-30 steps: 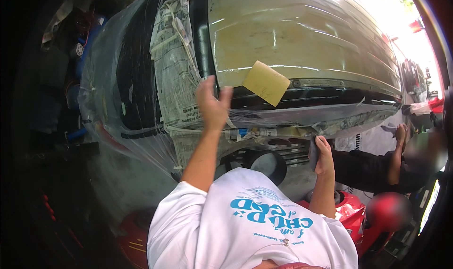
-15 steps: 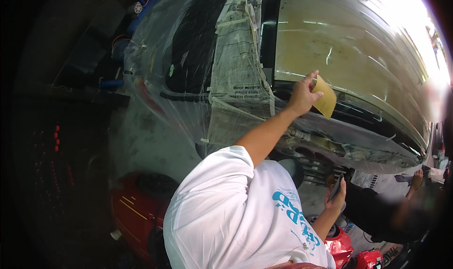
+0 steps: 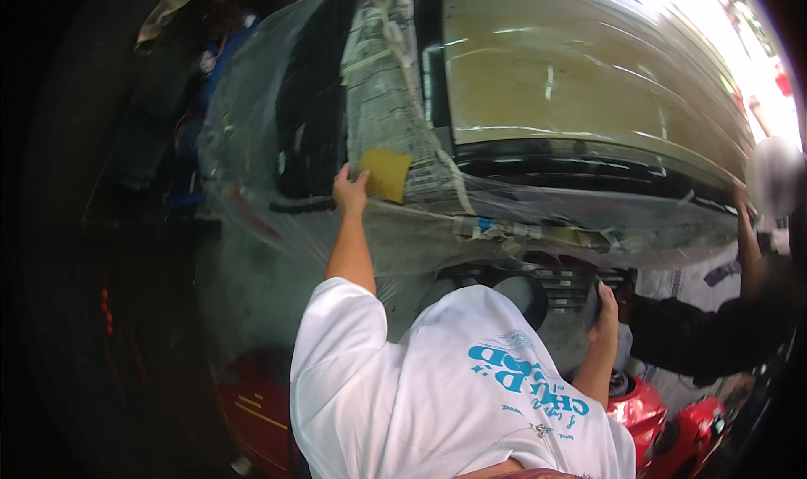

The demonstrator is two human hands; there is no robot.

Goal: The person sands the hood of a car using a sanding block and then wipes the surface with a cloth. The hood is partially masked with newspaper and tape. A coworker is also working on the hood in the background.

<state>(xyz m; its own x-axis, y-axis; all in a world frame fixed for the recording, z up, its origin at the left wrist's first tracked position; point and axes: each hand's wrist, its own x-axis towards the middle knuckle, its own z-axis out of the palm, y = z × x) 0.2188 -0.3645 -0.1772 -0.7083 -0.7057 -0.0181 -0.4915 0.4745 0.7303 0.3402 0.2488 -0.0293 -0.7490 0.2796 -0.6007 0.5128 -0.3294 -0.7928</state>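
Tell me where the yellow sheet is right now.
In the head view, the yellow sheet is left of centre, at the thumb of the left hand and over the newspaper strip on the car.

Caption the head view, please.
Left hand holds a yellow sheet over newspaper masking; right hand grips a dark flat object.

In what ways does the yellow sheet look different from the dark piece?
The yellow sheet shows a broad face; the dark piece shows only a narrow strip. The yellow sheet is beside the left hand, over newspaper; the dark piece is in the right hand, away from newspaper.
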